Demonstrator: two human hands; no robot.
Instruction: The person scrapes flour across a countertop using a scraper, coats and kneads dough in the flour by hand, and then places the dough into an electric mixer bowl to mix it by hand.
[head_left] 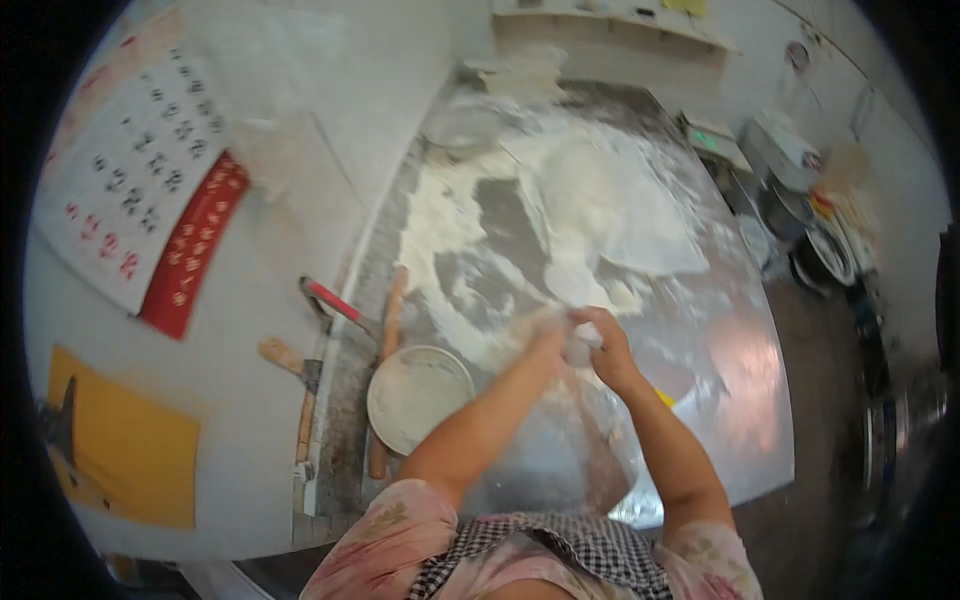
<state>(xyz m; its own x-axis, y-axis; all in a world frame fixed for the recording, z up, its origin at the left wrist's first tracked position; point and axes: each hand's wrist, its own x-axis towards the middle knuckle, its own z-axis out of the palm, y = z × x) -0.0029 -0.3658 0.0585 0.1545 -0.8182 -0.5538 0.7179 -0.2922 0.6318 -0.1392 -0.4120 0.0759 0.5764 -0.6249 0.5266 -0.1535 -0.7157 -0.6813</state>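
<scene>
My right hand (608,345) curls around a small white lump that looks like dough (580,346). Close beside it is my left hand (547,332), smeared by motion, so its fingers cannot be made out. Just beyond both hands lies the rounded near end of a large pale dough mass (572,282). A whitish sheet (655,225) spreads to the right of that mass and partly over it. Loose flour (440,215) covers much of the metal table (715,420) around them. Something yellow (664,397) shows beside my right forearm, mostly hidden.
At the left stand a pale round bowl (420,395) and a wooden rolling pin (394,315), partly behind it. A red-handled tool (338,300) and a brush (306,400) lie along the wall edge. Pots (825,255) and a scale-like device (712,140) are at the right.
</scene>
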